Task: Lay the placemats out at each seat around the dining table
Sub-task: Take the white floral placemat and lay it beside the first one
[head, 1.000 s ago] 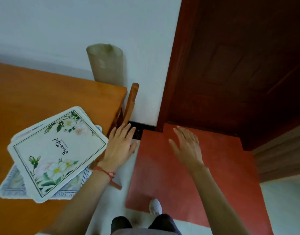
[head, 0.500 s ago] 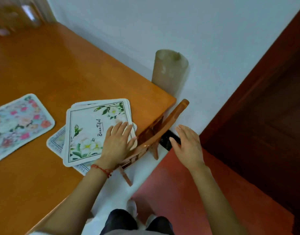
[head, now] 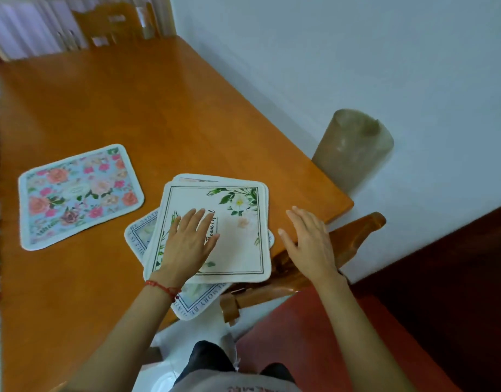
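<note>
A stack of placemats (head: 238, 222) lies near the right corner of the orange wooden dining table (head: 136, 114). Its top mat is white with green leaves and white flowers. A blue-bordered mat (head: 198, 302) sticks out underneath and hangs over the table edge. My left hand (head: 191, 240) rests flat on the top mat, fingers spread. My right hand (head: 308, 240) hovers open just right of the stack, over the table edge and a chair back. One pink-rose floral placemat (head: 79, 193) lies alone, flat, to the left.
A wooden chair (head: 348, 244) is tucked under the table's right corner. A tall beige roll (head: 352, 148) stands against the white wall behind it. Another chair back (head: 116, 21) shows at the far end. A red mat (head: 314, 335) covers the floor at right.
The view has swung left from the door onto the table. My left hand slid from the chair side onto the top placemat. My right hand came up beside the stack.
</note>
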The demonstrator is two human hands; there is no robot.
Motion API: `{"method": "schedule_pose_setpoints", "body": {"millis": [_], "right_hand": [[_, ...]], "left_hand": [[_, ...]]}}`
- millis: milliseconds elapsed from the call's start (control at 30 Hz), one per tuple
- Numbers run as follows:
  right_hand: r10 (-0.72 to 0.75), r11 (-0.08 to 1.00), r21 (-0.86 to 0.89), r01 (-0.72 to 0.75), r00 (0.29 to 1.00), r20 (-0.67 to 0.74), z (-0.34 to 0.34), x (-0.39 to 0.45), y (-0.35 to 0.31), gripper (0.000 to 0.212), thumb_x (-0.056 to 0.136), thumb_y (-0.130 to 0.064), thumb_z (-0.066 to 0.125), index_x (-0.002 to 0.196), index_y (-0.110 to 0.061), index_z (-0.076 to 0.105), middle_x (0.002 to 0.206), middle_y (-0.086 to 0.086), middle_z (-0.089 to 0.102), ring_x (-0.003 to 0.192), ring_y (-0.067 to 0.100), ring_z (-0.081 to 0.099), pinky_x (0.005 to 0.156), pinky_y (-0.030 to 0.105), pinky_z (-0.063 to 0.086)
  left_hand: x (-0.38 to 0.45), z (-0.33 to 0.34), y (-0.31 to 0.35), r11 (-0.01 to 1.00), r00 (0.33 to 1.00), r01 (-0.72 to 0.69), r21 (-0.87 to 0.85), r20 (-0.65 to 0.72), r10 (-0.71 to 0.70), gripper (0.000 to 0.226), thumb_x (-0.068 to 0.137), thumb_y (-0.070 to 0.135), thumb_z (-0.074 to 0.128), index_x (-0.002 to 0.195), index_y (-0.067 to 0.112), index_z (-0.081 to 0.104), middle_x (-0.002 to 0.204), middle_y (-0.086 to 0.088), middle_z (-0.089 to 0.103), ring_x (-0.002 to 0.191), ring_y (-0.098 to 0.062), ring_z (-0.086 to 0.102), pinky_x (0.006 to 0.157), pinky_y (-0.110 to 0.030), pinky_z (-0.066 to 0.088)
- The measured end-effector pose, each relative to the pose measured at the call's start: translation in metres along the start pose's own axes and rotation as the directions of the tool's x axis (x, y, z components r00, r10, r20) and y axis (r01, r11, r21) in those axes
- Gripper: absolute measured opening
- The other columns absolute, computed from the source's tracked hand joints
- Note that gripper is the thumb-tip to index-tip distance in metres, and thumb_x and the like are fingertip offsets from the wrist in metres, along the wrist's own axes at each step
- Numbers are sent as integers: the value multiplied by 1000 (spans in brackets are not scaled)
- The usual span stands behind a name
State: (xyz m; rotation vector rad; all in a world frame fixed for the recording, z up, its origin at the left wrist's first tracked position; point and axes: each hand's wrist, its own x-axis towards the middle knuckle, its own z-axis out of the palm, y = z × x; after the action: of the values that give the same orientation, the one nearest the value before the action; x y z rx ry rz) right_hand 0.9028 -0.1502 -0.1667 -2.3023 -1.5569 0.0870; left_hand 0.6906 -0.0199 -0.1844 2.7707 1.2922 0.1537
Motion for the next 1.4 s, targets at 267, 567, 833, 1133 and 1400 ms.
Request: {"method": "schedule_pose_setpoints", "body": {"millis": [267,567,833,1133,1400], "right_hand": [[-104,994,32,102,992,74,20,55,-25,48,90,-39,43,128,-10,51,135,10,50,126,28,43,104,42,31],[-282,959,100,267,936,211,50,112,-38,67,85,-52,22,132,-11,48,139,8,47,130,25,38,108,37,23],[-482,876,170,451,814,325,80,168,-38,58,88,-45,35,133,-11,47,141,8,45,131,27,37,108,43,27],[-616,785,249,568,665,423,110,207,-37,47,94,-33,46,136,-11,42,145,7,38,135,24,30,110,38,22],[-517,844,426,326,705,484,126,234,-49,46,91,-24,56,133,-8,47,136,11,47,126,27,42,104,40,37]], "left_hand": [[4,7,-43,986,982,165,-10,93,-163,54,88,46,34,117,8,61,119,-15,64,111,-35,59,90,-53,46],[-14,20,-51,914,918,393,-97,104,-384,54,87,44,32,118,10,59,120,-15,63,112,-36,58,90,-53,46],[-30,38,-26,697,744,663,-274,138,-654,59,85,45,32,119,6,58,122,-17,61,113,-38,56,92,-53,43],[-41,48,14,294,442,776,-558,149,-884,52,86,36,54,125,1,53,126,-19,56,116,-34,50,94,-36,39],[-49,55,24,-111,159,713,-693,313,-936,53,80,15,69,128,6,49,122,-12,59,109,-26,56,85,-25,40]]}}
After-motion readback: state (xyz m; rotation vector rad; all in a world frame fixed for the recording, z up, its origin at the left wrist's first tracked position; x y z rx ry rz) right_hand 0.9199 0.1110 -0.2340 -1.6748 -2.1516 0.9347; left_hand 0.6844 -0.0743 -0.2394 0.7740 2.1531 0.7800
